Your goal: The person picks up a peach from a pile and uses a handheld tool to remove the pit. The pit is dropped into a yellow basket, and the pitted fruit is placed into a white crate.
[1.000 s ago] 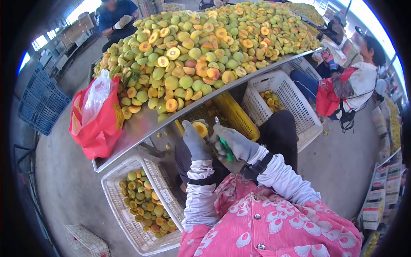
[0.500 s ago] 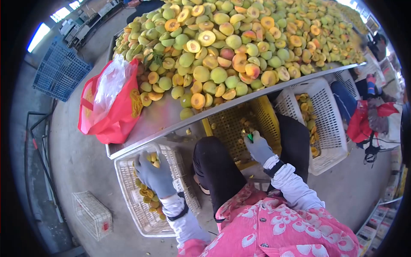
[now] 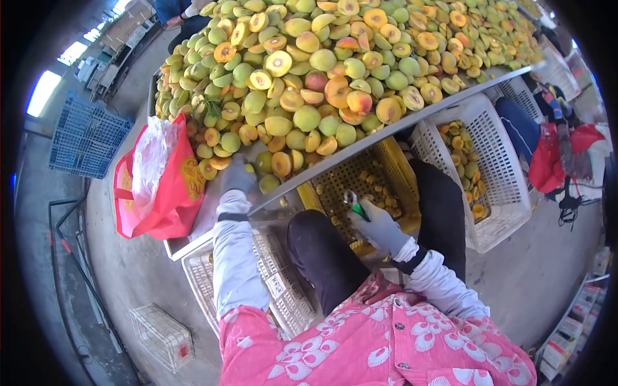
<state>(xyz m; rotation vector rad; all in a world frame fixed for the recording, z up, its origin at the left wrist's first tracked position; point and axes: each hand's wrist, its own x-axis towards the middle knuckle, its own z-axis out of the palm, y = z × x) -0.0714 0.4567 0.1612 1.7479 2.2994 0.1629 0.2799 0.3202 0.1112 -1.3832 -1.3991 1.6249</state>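
My left hand (image 3: 238,177), in a grey glove, reaches over the metal table's near edge to the front of the pile of halved and whole fruit (image 3: 309,116). Its fingers are partly hidden, so whether it grips a fruit cannot be made out. My right hand (image 3: 378,226), gloved too, is closed round a green-handled tool (image 3: 359,211) with a metal loop at its tip. Beneath that tool is the yellow crate (image 3: 412,186), with small fruit pieces and pits inside. Below my left forearm stands a white crate (image 3: 283,270), partly covered by the arm.
A red bag (image 3: 161,209) with clear plastic inside rests at the table's left corner. Another white crate (image 3: 508,180) with fruit halves stands right of my knees. Blue crates (image 3: 87,138) and a small white crate (image 3: 162,338) are at left. Part of another person (image 3: 172,14) shows at top left.
My left hand has moved from above the left white crate, where it held fruit pieces, forward to the pile. My right hand has shifted slightly left with the tool. The view has tilted a little.
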